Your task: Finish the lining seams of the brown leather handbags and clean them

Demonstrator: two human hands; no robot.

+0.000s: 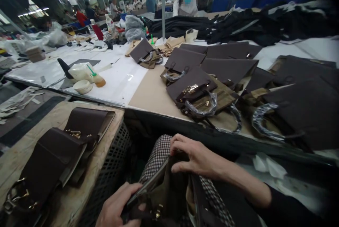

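Observation:
A dark brown handbag [169,191] lies in my lap over checked cloth, its mouth spread and olive lining showing. My left hand [119,204] grips the near left edge, its thumb running along the rim. With fingers curled over the far edge, my right hand [193,156] pinches the bag's side. A small gold-coloured metal fitting [159,211] shows near the bottom of the bag. The bag's lower part runs out of view.
Several brown handbags [196,89] with plastic-wrapped handles are piled on the table at right. More bags [53,159] lie on a wooden board at left, above a plastic crate [112,152]. A glue bottle [97,78] and a round tub [82,86] stand on the table. A masked co-worker [188,0] sits opposite.

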